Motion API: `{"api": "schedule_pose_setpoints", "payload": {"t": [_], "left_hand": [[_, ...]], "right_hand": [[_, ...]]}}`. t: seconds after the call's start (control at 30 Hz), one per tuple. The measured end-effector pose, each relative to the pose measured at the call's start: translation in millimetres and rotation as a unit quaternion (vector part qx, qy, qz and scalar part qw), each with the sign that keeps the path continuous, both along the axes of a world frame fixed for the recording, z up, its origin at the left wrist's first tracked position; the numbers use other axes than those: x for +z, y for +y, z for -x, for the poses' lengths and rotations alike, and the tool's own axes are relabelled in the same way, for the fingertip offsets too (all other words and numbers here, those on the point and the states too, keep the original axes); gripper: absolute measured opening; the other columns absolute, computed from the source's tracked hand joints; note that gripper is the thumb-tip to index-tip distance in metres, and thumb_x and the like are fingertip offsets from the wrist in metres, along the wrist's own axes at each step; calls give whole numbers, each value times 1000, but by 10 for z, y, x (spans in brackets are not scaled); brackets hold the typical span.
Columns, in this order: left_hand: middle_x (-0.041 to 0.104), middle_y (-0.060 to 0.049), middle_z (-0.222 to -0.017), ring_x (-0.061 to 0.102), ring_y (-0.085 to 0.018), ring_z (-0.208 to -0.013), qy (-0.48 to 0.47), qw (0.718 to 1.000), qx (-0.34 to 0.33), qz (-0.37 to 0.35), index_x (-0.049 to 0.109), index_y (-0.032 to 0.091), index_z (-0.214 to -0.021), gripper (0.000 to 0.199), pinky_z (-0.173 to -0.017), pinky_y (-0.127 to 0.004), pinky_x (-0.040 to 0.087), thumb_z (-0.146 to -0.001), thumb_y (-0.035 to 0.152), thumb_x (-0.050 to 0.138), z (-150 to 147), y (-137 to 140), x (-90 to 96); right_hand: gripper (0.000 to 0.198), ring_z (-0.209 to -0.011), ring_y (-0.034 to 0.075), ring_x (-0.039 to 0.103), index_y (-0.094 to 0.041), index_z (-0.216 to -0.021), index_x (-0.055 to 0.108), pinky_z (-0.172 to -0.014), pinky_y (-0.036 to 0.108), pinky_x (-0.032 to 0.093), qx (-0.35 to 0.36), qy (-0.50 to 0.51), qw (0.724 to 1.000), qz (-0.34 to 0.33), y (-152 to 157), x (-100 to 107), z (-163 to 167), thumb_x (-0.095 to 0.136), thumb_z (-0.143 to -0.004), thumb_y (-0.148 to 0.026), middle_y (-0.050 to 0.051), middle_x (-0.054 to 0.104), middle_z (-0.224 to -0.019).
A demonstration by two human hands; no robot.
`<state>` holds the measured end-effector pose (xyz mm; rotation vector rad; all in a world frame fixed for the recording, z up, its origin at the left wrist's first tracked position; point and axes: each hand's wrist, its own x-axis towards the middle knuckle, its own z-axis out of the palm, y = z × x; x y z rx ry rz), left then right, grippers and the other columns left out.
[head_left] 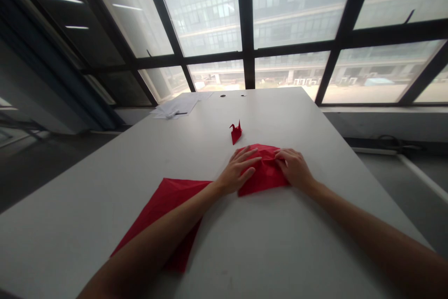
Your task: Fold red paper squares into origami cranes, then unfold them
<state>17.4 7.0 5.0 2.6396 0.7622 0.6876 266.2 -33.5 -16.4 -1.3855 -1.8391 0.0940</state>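
Note:
A creased sheet of red paper (268, 178) lies on the white table in front of me, its surface wrinkled and partly raised. My left hand (235, 172) rests over its left side, fingers stretched and spread across it. At the right edge, my right hand (293, 166) has its thumb and fingers bent together on a fold of the same paper. Just beyond stands a small folded red paper crane (236, 134). Another piece of red paper (163, 202) lies at the lower left, partly hidden beneath my left forearm.
White paper sheets (187, 103) are spread at the far left of the table (224, 243), with a dark pen-like item (181, 113) on them. Two small round holes are near the table's far edge. Large dark-framed windows (248, 24) rise behind it.

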Motion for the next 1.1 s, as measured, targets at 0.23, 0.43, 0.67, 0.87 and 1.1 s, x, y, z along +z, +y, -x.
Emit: {"api": "schedule_pose_setpoints", "payload": {"t": [0.23,0.43,0.67,0.87,1.1], "left_hand": [[44,-4,-153,29,-26,-147,97,995,-26,-11,47,31,-145,48,-121,-48,21,-97,39,52,-36,-33,-12],[36,-1,-157,27,-23,-148,130,991,-46,1,38,32,-150,53,-123,-46,15,-98,34,49,-22,-7,-34],[28,2,-160,22,-19,-150,150,988,-30,1,28,33,-154,56,-123,-41,12,-100,33,43,-45,15,-77],[28,-3,-160,21,-21,-150,149,989,-15,3,25,31,-155,67,-123,-42,13,-96,51,51,-42,14,-69],[54,-5,-145,45,-24,-138,69,997,25,8,47,27,-145,50,-118,-43,29,-97,39,52,-33,7,-50]], "right_hand": [[18,-95,24,63,-21,-88,69,-90,37,45,-58,-118,989,67,-10,25,-135,52,-88,-13,8,72,-98],[39,-134,27,46,-22,-133,60,-112,47,36,38,-141,989,31,-75,27,-28,48,-95,-23,9,56,-142],[48,-145,28,33,-22,-144,49,-118,52,28,98,-176,973,114,-74,-50,37,48,-98,-36,8,43,-152],[47,-140,28,42,-21,-138,56,-116,51,33,83,-127,982,108,-43,-71,22,58,-93,-36,10,52,-146],[45,-128,30,54,-22,-129,65,-111,50,39,76,-69,991,86,-57,-44,6,69,-85,-33,11,62,-134]]}}
